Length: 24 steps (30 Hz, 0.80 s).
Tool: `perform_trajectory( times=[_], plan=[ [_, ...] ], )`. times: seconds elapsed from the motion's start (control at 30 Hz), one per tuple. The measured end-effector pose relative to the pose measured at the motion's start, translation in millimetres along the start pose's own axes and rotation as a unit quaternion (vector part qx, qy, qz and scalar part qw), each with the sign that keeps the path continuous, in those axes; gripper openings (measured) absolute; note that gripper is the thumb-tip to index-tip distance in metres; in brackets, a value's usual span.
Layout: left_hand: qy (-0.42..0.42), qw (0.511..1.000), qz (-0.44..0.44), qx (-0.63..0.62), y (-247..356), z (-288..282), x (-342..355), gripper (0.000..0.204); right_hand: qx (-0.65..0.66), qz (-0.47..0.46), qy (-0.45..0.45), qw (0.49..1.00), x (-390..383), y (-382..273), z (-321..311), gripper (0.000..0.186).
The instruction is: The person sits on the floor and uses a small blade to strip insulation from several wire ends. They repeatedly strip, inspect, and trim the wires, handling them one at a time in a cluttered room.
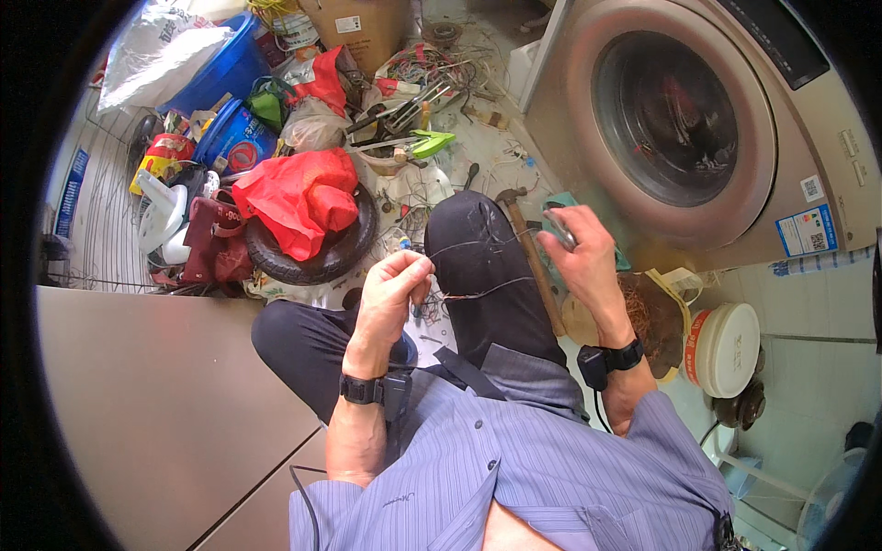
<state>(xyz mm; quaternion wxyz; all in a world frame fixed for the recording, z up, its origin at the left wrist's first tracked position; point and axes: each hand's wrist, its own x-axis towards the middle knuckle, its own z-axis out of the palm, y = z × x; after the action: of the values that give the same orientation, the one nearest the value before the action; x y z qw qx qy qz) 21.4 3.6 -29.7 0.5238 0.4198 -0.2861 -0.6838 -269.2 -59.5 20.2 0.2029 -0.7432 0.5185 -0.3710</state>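
Observation:
My left hand (393, 292) pinches a thin wire (487, 292) that runs in loose strands across my dark-trousered knee (482, 326). My right hand (588, 257), to the right of that knee, is closed on a small silvery metal tool (560, 225); its exact kind is unclear. A hammer with a wooden handle (542, 294) lies just beyond the knee, below my right hand, with a teal cloth (616, 253) beside it.
Clutter fills the back left: a tyre (358, 234) under a red bag (294, 197), blue buckets (234, 133), tangled wires (432, 69) and a cardboard box (354, 28). A washing machine (763, 239) stands at right, above a lidded white bucket (726, 349). A grey cabinet (156, 386) is at left.

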Motion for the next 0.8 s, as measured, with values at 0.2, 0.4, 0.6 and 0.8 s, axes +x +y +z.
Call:
perform_trajectory(
  times=[0.2,0.4,0.6,0.8],
  plan=[
    [0.014,0.998,0.008,0.052,3.9,9.6,0.1,0.016,-0.017,-0.129,-0.083,0.988,7.4,-20.6,6.2,0.024],
    [0.003,0.992,0.004,0.129,12.4,10.3,-4.5,0.016,-0.041,-0.128,-0.136,0.982,-2.6,-13.5,22.8,0.015],
    [-0.041,0.94,0.042,0.336,31.5,37.1,-2.7,0.023,0.038,-0.15,-0.112,0.982,-1.5,-17.0,32.0,0.015],
    [-0.043,0.951,0.038,0.305,40.9,46.5,1.5,0.018,0.116,-0.008,-0.044,0.992,-0.9,-20.5,30.8,0.011]
  ],
)
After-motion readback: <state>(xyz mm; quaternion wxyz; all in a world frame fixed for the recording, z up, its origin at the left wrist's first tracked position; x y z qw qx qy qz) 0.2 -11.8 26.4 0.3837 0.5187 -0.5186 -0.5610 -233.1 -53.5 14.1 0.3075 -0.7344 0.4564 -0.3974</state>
